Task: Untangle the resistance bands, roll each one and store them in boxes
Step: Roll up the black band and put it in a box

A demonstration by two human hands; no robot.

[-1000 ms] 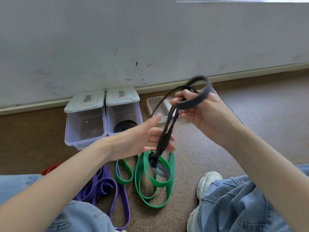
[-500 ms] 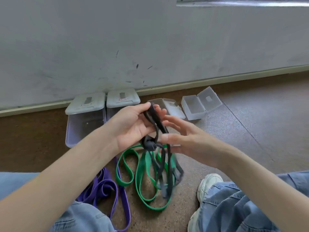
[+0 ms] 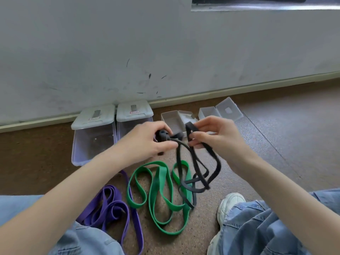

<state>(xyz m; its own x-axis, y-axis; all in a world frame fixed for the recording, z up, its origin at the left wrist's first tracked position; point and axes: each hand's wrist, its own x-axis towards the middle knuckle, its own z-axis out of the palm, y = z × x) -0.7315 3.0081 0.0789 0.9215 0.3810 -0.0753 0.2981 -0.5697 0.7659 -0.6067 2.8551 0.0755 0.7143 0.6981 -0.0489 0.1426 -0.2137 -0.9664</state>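
A black resistance band (image 3: 214,167) hangs in tangled loops between both hands. My left hand (image 3: 147,139) pinches its knotted lump, and my right hand (image 3: 215,134) grips a strand just to the right of it. Below them a green band (image 3: 160,184) lies in loose loops on the floor, with the black loops drooping over its right part. A purple band (image 3: 110,208) lies bunched by my left knee. Two small open boxes (image 3: 171,116) (image 3: 209,112) stand on the floor behind my hands.
Two larger clear lidded bins (image 3: 92,133) (image 3: 134,115) stand against the wall (image 3: 128,43) at the back left. My jeans-clad legs and a white shoe (image 3: 230,203) frame the brown floor (image 3: 287,144) in front.
Both hands have risen and drawn apart, stretching the black band's knot between them. The right hand changed from an open-fingered hold to a grip on a strand.
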